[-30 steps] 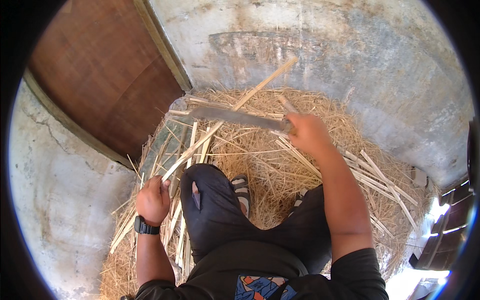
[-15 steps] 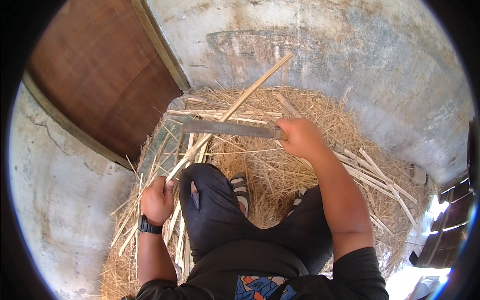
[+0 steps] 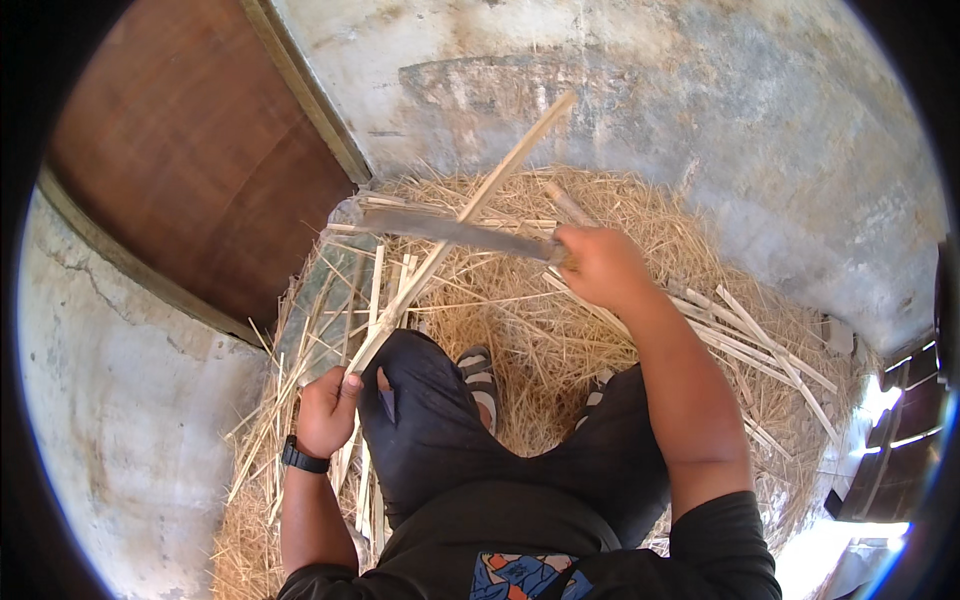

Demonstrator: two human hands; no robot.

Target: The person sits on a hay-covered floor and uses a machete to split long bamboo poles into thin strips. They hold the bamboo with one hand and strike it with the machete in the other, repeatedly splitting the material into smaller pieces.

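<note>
My left hand [image 3: 326,412] is closed around the lower end of a long pale bamboo strip [image 3: 510,165], which slants up and to the right toward the wall. In my right hand [image 3: 604,264] is the handle of a machete [image 3: 450,232] with a long grey blade. The blade points left and crosses the strip about midway; whether it bites into the strip or only lies against it, I cannot tell. Both hands are above my bent knees, the left beside my left knee and the right out ahead of my right knee.
Straw-like shavings [image 3: 540,340] cover the floor around my sandalled feet. Cut bamboo strips [image 3: 750,345] lie in a pile at the right, and more are beside my left leg. A stained concrete wall [image 3: 700,120] stands ahead; a brown door panel [image 3: 190,150] is at the left.
The machete blade has moved farther up along the strip, its tip now tilted more away from me. The left hand has shifted slightly right and nearer, still gripping the strip.
</note>
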